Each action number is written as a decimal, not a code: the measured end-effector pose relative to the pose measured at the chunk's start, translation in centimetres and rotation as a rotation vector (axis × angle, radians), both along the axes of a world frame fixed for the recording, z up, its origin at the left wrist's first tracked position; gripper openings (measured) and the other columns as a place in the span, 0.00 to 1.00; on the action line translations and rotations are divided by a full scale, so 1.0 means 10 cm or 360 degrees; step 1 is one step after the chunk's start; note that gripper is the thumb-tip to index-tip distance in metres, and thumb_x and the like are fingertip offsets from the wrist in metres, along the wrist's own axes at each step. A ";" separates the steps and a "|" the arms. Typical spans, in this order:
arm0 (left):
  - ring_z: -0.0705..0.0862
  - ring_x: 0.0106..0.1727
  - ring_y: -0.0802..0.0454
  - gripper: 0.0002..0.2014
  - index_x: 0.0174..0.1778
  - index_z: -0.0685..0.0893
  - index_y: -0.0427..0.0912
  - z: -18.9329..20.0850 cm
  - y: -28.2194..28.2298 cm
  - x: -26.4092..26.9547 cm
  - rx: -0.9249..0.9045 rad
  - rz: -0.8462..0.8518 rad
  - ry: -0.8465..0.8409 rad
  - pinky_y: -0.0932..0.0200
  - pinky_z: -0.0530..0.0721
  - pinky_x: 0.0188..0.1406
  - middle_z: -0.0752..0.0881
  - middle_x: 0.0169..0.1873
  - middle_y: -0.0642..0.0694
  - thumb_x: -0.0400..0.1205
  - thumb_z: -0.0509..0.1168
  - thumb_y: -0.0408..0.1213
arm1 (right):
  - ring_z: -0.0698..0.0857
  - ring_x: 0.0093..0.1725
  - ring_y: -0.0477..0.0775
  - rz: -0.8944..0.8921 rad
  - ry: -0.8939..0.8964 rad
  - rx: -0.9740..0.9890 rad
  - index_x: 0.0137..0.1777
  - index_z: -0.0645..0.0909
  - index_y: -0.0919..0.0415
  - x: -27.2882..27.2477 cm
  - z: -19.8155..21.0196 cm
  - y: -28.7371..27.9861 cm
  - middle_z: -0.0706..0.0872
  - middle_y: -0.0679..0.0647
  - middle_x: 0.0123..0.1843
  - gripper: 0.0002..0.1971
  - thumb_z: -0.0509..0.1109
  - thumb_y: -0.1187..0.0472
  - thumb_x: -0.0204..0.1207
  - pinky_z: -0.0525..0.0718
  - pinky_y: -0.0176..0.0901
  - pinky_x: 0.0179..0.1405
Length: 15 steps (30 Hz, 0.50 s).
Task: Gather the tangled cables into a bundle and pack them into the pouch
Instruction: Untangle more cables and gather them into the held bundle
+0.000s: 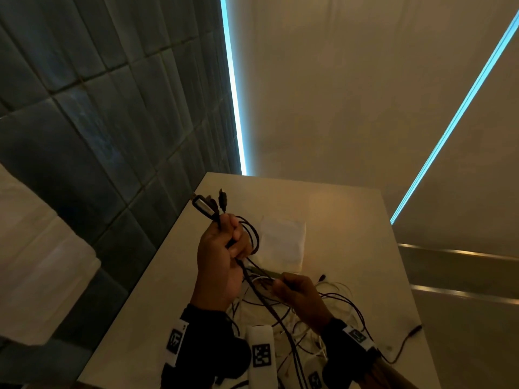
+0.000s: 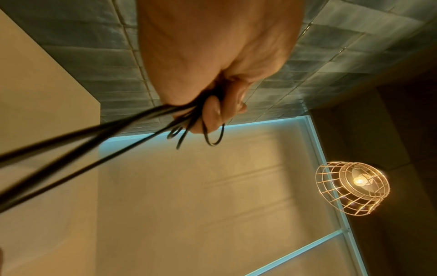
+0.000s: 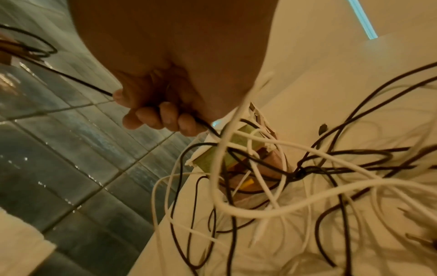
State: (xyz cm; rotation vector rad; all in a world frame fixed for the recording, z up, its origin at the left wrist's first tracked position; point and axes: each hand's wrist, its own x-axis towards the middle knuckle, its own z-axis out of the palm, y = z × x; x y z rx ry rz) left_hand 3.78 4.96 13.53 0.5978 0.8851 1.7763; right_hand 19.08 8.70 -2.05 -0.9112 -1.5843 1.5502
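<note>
My left hand (image 1: pixel 224 242) is raised above the table and grips a bunch of black cables (image 1: pixel 250 237), their plug ends (image 1: pixel 209 204) sticking up past the fist. In the left wrist view the fingers (image 2: pixel 212 114) curl round the black cables (image 2: pixel 94 142). My right hand (image 1: pixel 292 289), lower and to the right, holds one black cable (image 3: pixel 78 80) that runs through its curled fingers (image 3: pixel 163 117). A tangle of black and white cables (image 1: pixel 323 313) lies on the table under both hands. The pale pouch (image 1: pixel 282 242) lies flat beyond the hands.
The white table (image 1: pixel 351 220) stands against a grey tiled wall (image 1: pixel 98 122) on the left. A small printed box (image 3: pixel 236 149) lies under the tangle. One black cable end (image 1: pixel 412 331) trails toward the table's right edge. A caged lamp (image 2: pixel 352 188) hangs overhead.
</note>
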 end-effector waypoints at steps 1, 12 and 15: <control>0.62 0.18 0.61 0.16 0.37 0.74 0.40 0.01 0.00 -0.02 0.0015 0.0030 0.0009 0.66 0.65 0.18 0.71 0.24 0.51 0.89 0.51 0.38 | 0.75 0.31 0.44 0.0006 -0.0028 0.0023 0.34 0.82 0.60 0.00 -0.05 0.00 0.79 0.45 0.29 0.13 0.67 0.57 0.80 0.73 0.40 0.33; 0.63 0.20 0.59 0.16 0.36 0.73 0.42 -0.02 -0.01 -0.07 -0.0195 0.0236 0.0292 0.66 0.62 0.19 0.72 0.24 0.52 0.89 0.51 0.39 | 0.80 0.30 0.42 -0.0150 -0.0339 0.0157 0.34 0.83 0.54 0.12 -0.04 0.12 0.82 0.43 0.27 0.13 0.67 0.52 0.78 0.80 0.49 0.34; 0.69 0.25 0.55 0.16 0.36 0.73 0.42 -0.04 -0.01 -0.02 -0.0354 0.0168 0.0343 0.65 0.67 0.21 0.75 0.27 0.48 0.90 0.51 0.39 | 0.81 0.28 0.47 -0.0225 -0.0012 0.0061 0.39 0.86 0.68 0.09 0.48 0.19 0.82 0.52 0.27 0.09 0.71 0.65 0.78 0.81 0.41 0.29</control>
